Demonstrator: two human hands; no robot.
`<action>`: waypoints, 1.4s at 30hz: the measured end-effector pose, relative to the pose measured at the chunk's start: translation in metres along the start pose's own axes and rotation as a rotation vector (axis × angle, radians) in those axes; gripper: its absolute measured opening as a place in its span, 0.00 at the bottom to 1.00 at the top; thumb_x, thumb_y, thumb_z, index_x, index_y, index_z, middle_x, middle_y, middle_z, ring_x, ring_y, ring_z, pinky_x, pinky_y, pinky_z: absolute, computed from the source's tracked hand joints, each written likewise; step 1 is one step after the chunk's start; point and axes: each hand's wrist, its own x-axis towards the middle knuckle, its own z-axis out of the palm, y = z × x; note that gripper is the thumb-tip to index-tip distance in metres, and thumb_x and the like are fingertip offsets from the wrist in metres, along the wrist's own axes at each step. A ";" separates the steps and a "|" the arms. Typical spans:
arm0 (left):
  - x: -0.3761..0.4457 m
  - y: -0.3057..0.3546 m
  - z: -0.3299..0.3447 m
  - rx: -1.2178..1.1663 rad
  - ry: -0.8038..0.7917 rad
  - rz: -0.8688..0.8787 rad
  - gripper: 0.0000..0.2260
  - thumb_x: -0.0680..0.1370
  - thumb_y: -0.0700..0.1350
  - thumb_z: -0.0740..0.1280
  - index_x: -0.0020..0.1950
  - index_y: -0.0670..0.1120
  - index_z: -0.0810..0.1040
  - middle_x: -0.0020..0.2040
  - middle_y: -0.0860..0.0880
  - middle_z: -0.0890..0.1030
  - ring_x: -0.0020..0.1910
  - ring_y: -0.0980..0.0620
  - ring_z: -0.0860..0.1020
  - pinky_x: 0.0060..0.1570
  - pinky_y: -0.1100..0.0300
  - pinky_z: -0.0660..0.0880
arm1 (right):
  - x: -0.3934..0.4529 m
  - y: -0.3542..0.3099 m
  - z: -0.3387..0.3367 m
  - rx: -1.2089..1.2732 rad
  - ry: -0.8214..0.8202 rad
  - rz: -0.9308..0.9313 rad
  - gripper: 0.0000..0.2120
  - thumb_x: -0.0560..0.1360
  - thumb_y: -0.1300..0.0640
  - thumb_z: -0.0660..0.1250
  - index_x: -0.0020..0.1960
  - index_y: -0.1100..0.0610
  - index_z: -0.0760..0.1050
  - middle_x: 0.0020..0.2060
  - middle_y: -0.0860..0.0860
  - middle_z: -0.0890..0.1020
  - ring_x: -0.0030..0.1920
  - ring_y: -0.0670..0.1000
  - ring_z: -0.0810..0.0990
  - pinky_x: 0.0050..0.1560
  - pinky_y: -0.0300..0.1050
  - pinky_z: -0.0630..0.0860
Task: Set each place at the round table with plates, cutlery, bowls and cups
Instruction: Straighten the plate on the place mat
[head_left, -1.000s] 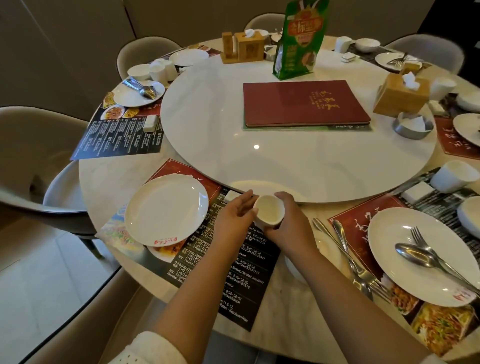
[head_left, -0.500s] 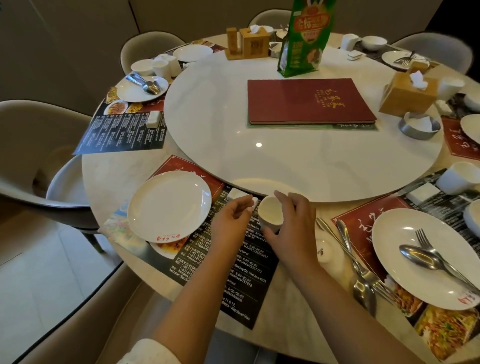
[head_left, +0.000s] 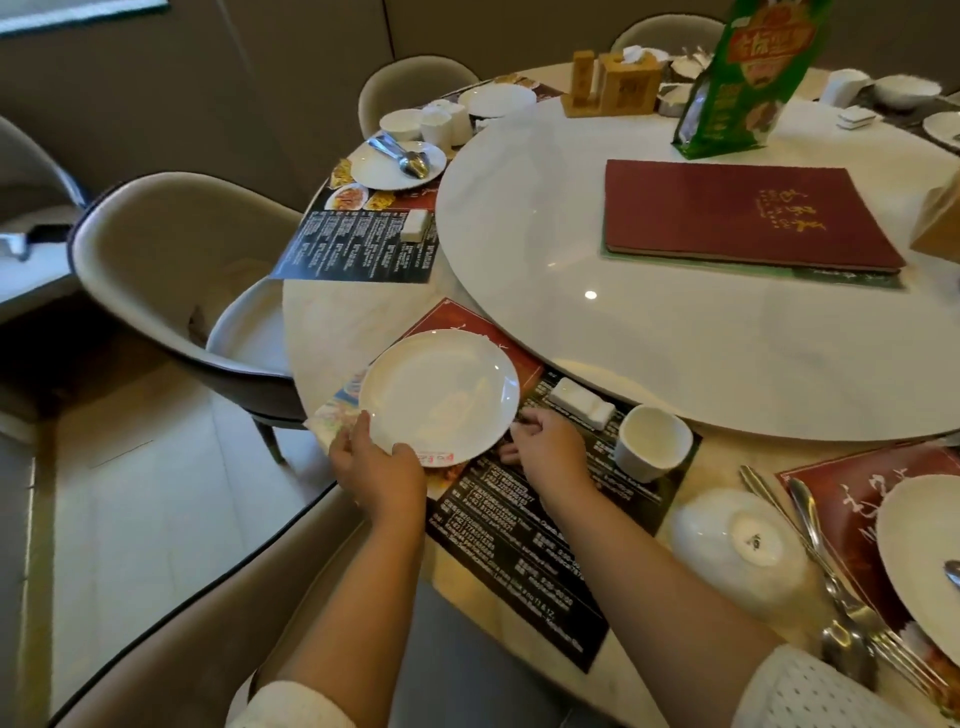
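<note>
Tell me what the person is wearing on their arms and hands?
The left hand and right hand are bare, with no gloves; no rings or watch show. The forearms are bare too. Near each elbow there is a pushed-up white sleeve, and the right one has tiny dark dots.

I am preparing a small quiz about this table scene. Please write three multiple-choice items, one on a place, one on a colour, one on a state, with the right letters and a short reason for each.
1. Where does the white cup stand?
A) on the dark placemat, right of the plate
B) on the turntable
C) on the plate

2. What colour is the menu book on the turntable?
A) blue
B) dark red
C) white

3. How does the bowl near the cutlery lie?
A) upright
B) upside down
C) broken

Answers:
1 A, the cup sits on the placemat beside the napkin block.
2 B, its cover is dark red.
3 B, its foot ring faces up.
</note>
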 end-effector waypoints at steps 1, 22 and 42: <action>0.005 -0.002 -0.001 -0.028 -0.019 -0.023 0.26 0.77 0.35 0.61 0.75 0.46 0.66 0.74 0.43 0.64 0.71 0.42 0.67 0.69 0.47 0.67 | 0.004 -0.002 0.004 0.029 -0.006 0.023 0.16 0.79 0.63 0.63 0.66 0.58 0.73 0.51 0.56 0.83 0.40 0.50 0.85 0.45 0.46 0.83; -0.031 -0.015 -0.008 -0.333 -0.117 -0.225 0.30 0.75 0.37 0.66 0.75 0.50 0.60 0.56 0.45 0.78 0.54 0.43 0.80 0.57 0.42 0.78 | -0.031 0.007 -0.004 0.086 0.045 -0.073 0.20 0.78 0.63 0.64 0.69 0.53 0.72 0.50 0.51 0.84 0.45 0.44 0.84 0.45 0.39 0.81; -0.184 -0.002 0.066 -0.215 -0.858 -0.178 0.12 0.80 0.36 0.61 0.55 0.49 0.80 0.54 0.49 0.82 0.53 0.53 0.81 0.56 0.57 0.78 | -0.094 0.091 -0.165 -0.815 0.337 -0.093 0.44 0.66 0.42 0.75 0.75 0.40 0.55 0.76 0.50 0.55 0.75 0.56 0.52 0.72 0.55 0.60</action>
